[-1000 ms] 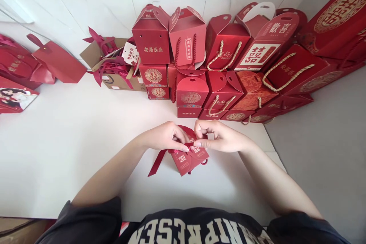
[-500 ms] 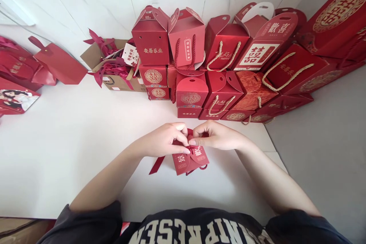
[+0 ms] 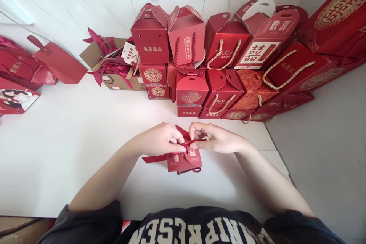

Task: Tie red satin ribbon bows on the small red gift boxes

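A small red gift box [image 3: 185, 160] with gold print stands on the white table [image 3: 71, 141] right in front of me. A dark red ribbon [image 3: 154, 158] runs across its top and trails off to the left. My left hand [image 3: 160, 141] pinches the ribbon at the box's top left. My right hand [image 3: 213, 137] pinches the ribbon's other part at the top right. The fingertips of both hands nearly meet over the box.
Several red gift boxes with rope handles [image 3: 223, 61] are stacked along the marble wall behind. A brown cardboard carton of red ribbons [image 3: 114, 65] sits left of them. Red paper bags [image 3: 20, 68] lie at the far left. The table's right edge [image 3: 278, 148] drops to a grey floor.
The box has turned and shifted a little to the left under my hands. The ribbon tail has swung from hanging down-left to lying nearly level to the left.
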The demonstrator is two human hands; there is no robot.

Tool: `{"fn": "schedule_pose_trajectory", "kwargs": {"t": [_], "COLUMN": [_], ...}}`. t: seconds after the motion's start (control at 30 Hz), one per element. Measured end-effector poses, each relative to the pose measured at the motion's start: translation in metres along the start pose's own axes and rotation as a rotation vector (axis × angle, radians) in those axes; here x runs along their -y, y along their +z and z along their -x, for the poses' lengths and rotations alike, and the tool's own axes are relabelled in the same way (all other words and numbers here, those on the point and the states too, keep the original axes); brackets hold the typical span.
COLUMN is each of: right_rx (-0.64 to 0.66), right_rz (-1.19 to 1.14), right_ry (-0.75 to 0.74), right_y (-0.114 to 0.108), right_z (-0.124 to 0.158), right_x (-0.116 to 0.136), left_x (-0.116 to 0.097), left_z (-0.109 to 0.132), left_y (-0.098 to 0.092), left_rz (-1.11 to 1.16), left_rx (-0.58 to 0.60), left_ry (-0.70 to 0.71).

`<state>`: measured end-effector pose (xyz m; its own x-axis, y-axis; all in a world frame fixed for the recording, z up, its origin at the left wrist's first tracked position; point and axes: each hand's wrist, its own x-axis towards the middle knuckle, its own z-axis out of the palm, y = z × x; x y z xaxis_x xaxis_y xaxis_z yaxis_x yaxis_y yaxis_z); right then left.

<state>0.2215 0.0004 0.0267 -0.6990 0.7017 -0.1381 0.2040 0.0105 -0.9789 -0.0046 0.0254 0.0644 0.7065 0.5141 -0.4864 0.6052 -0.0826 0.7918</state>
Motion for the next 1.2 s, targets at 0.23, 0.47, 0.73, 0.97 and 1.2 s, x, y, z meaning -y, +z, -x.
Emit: {"fn": "schedule_pose_trajectory", "kwargs": {"t": [0.23, 0.47, 0.73, 0.97, 1.2], "right_rx": [-0.232, 0.011, 0.118, 0.164, 0.173], "right_rz": [0.341, 0.568, 0.145, 0.119, 0.091], "right_ry": [0.015, 0.033, -0.039, -0.096, -0.209], "right_y": [-0.039, -0.048, -0.017, -0.023, -0.022], "right_z": [0.037, 0.040, -0.034, -0.031, -0.027], "right_x": [0.009, 0.016, -0.003, -0.004, -0.007], "left_x": [0.011, 0.016, 0.011, 0.016, 0.011], "left_z": [-0.010, -0.014, -0.012, -0.015, -0.014], "left_y": [-0.009, -0.008, -0.005, -0.002, -0.001], "left_rz": [0.190, 0.235, 0.217, 0.282, 0.296], "left_rx": [0.184, 0.209, 0.153, 0.179, 0.149], "left_ry": [-0.116, -0.107, -0.066, -0.055, -0.089]}}
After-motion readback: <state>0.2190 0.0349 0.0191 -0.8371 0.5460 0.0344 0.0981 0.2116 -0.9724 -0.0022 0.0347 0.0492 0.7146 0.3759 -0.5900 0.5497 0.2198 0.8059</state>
